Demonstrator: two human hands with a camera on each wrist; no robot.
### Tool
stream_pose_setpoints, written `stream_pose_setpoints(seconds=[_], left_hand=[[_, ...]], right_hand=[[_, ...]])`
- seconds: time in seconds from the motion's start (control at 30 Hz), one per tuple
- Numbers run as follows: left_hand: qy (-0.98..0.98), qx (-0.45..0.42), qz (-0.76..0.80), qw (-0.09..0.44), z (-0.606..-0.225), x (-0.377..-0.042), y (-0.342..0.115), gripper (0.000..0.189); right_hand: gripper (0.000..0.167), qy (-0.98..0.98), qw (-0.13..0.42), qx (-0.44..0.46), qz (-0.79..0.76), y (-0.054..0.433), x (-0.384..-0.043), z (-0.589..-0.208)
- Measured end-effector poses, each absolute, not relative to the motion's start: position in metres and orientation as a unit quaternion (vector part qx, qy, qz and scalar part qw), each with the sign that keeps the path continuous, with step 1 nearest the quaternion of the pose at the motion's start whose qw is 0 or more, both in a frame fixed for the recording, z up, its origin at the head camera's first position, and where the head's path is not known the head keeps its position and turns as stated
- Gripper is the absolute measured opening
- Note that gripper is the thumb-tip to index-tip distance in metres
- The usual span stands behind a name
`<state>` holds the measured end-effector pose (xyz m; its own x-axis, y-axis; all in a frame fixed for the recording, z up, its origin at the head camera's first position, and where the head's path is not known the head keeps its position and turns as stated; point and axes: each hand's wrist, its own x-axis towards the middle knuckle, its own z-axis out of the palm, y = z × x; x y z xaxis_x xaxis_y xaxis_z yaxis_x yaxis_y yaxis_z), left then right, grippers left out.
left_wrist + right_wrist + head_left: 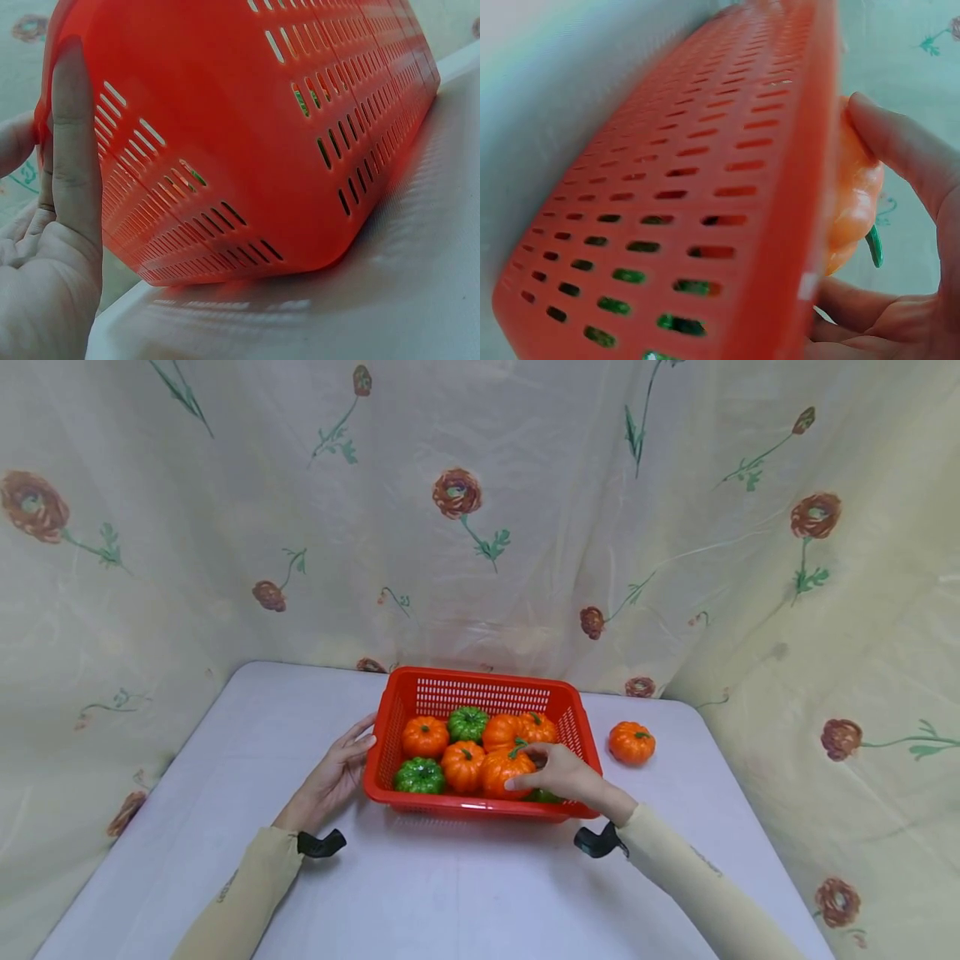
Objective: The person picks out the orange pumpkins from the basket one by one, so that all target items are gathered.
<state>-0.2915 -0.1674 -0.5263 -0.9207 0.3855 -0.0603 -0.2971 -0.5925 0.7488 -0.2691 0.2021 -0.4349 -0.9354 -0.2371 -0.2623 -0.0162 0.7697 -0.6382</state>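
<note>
I've a floral cloth point(532, 568) bhd a wht table point(450, 893), w/ a red basket point(461, 804) on top. L hand point(337, 778) pinches basket's L rim; R hand point(561, 770) grips an orange pumpkin point(497, 774) at basket's front R. I see green pumpkins point(420, 776) & more orange ones inside, plus a lone orange pumpkin point(632, 744) on table, R of basket.

cream cloth point(525, 435) printed with red flowers, white table point(450, 893) before it
</note>
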Motion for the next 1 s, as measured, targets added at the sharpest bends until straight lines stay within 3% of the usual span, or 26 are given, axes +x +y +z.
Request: stream_pose_setpoints(seconds=[0.4, 1.0], left_hand=[[0.407, 0.058, 0.891, 0.191, -0.527, -0.293, -0.169, 0.059], [0.405, 0.052, 0.893, 0.191, -0.526, -0.292, -0.167, 0.059]], right_hand=[[0.082, 0.920, 0.159, -0.063, -0.353, 0.218, -0.268, -0.424], [0.086, 0.902, 0.116, -0.029, -0.415, 0.303, -0.268, -0.385]])
